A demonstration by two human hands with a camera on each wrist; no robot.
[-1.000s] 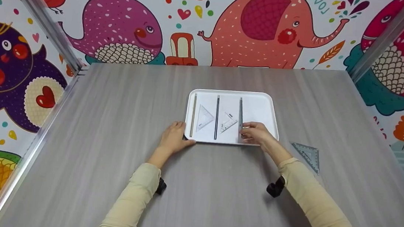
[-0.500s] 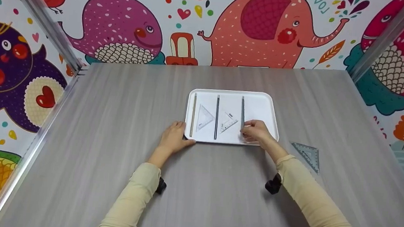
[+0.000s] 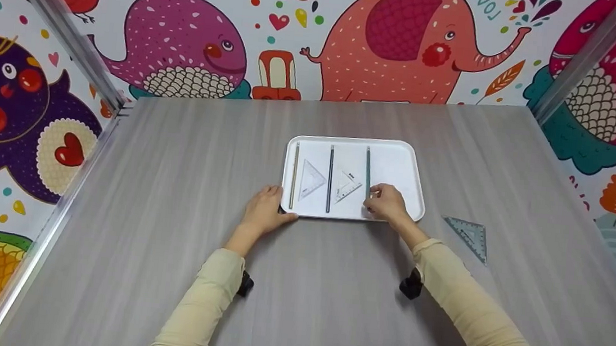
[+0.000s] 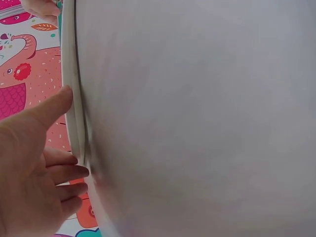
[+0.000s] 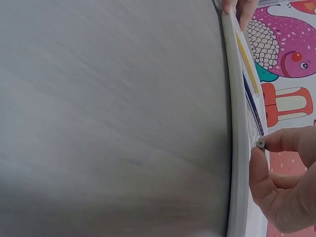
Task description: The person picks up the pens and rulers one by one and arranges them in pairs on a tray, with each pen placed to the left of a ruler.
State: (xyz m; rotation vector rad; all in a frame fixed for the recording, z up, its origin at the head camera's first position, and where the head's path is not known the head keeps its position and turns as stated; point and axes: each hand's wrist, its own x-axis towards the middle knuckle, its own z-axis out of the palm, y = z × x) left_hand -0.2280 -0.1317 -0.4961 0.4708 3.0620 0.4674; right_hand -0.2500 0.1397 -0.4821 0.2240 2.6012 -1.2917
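My right hand [image 3: 387, 202] pinches the near end of a green pencil [image 3: 368, 170] between thumb and forefinger, over the right half of a white tray [image 3: 398, 170]. In the right wrist view the butt of that pencil [image 5: 260, 143] pokes out between the fingertips. At the tray's front left corner lies my left hand [image 3: 264, 208], thumb against the front rim and fingers along the left side. Left of the green pencil, the tray bears a yellowish pencil [image 3: 295, 174], a clear set square [image 3: 316, 179], a dark pencil [image 3: 330, 178] and another clear set square [image 3: 349, 190].
A grey translucent set square [image 3: 481, 238] lies on the wood-grain table [image 3: 203, 146], right of the tray and close to my right forearm. Printed cartoon panels [image 3: 293, 30] stand along the table's back and sides, with metal posts [image 3: 57, 19] at the corners.
The green pencil shifted slightly right, then back left with my right hand, and now lies more nearly parallel to the others. My left hand stays at the tray corner.
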